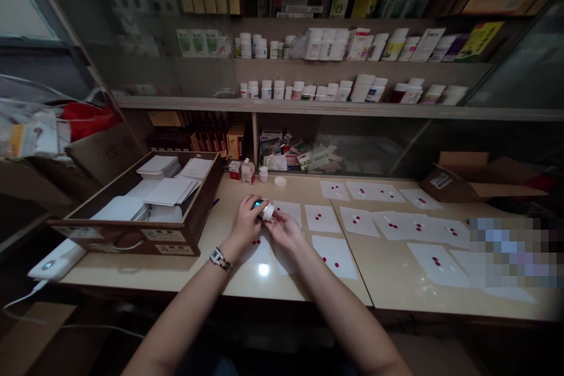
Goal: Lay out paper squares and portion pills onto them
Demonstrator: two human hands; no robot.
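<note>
My left hand [247,220] is wrapped around a small pill bottle [267,211] with a blue-lit label. The bottle is tilted, its white end pointing right. Close against that end is my right hand [285,231], palm turned up and fingers curled; whether a pill or cap is in them is too small to tell. Beneath the hands lie white paper sheets [333,257], partly covered by my arms. Red tablets [336,265] rest on several of them. Behind the hands stand a small white bottle [263,174] and a loose white lid [280,181].
At left, a wooden drawer [194,239] holds stacks of white paper. More sheets [438,264] with red and white pills spread to the right, near an open cardboard box [449,179]. Small medicine boxes [247,173] stand at the back, below shelves [308,106] of bottles.
</note>
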